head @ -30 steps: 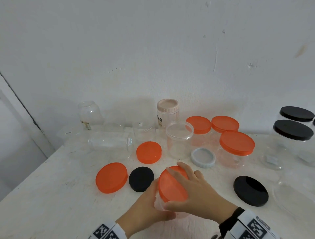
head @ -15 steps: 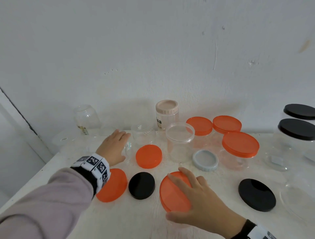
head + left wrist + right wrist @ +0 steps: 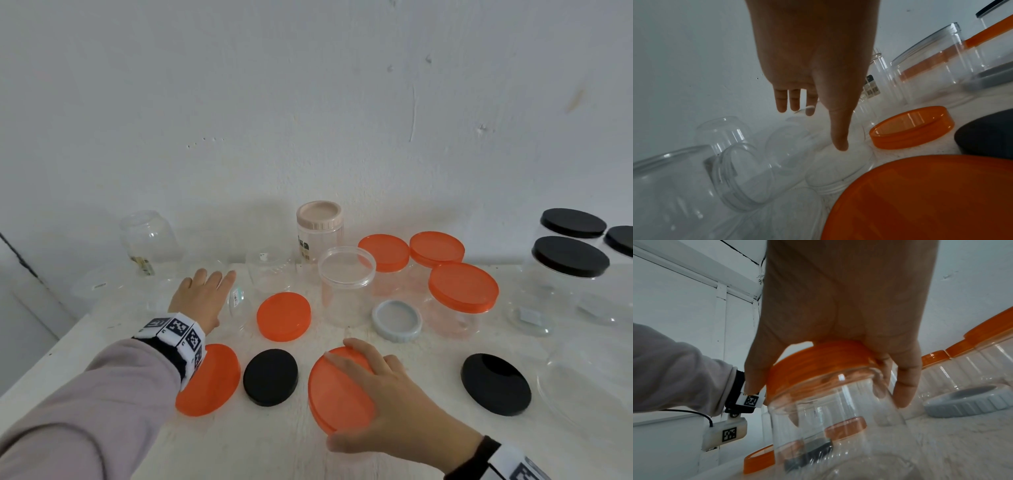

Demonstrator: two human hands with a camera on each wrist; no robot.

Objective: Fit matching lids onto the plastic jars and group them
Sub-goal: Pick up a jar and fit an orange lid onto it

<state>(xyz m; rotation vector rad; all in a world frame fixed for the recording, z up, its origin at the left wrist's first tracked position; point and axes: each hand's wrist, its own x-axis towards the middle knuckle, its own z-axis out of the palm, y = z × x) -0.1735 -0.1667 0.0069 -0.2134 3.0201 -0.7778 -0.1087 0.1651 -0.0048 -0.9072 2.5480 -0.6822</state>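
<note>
At lower centre of the head view, an orange lid (image 3: 337, 387) seated on a clear jar (image 3: 838, 415) is gripped by the right hand (image 3: 387, 407), fingers and thumb curled round its rim. The left hand (image 3: 202, 298), at centre left, is held with fingers straight and only slightly spread over a clear jar lying on its side (image 3: 236, 308); contact cannot be told. Loose orange lids (image 3: 283, 316) and a black lid (image 3: 270, 377) are seen between the hands, with a grey lid (image 3: 397, 320) and orange-capped jars (image 3: 462, 291) beyond.

Soft even light, dim wrist views
</note>
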